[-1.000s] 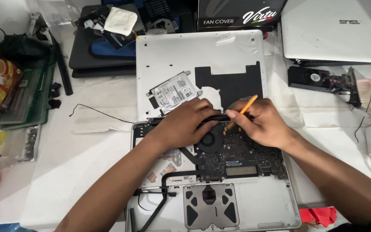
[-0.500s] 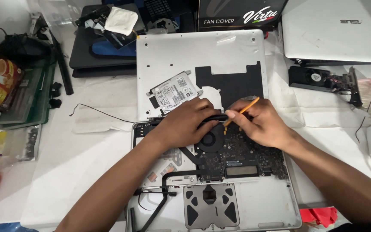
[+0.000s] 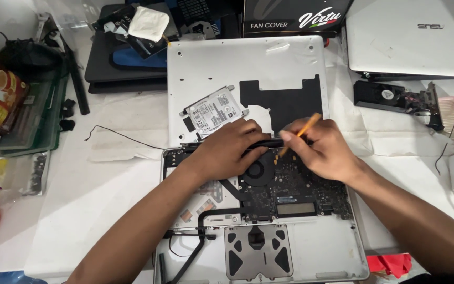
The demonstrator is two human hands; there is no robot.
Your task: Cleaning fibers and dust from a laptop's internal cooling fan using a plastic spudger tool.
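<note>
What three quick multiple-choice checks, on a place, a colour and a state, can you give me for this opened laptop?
1. Where does the hard drive lie?
A. on the removed bottom cover
B. inside the laptop
C. on the closed white laptop

2. What colour is the thin tool in the right hand?
A. blue
B. orange
C. green

3. What state is the opened laptop in?
A. lid closed
B. base open, board exposed
C. wrapped in plastic

Answers: 
1 A, the drive rests on the silver bottom cover above the laptop. 
2 B, an orange stick shows between the fingers. 
3 B, the fan and circuit board show; the left hand rests on them.
</note>
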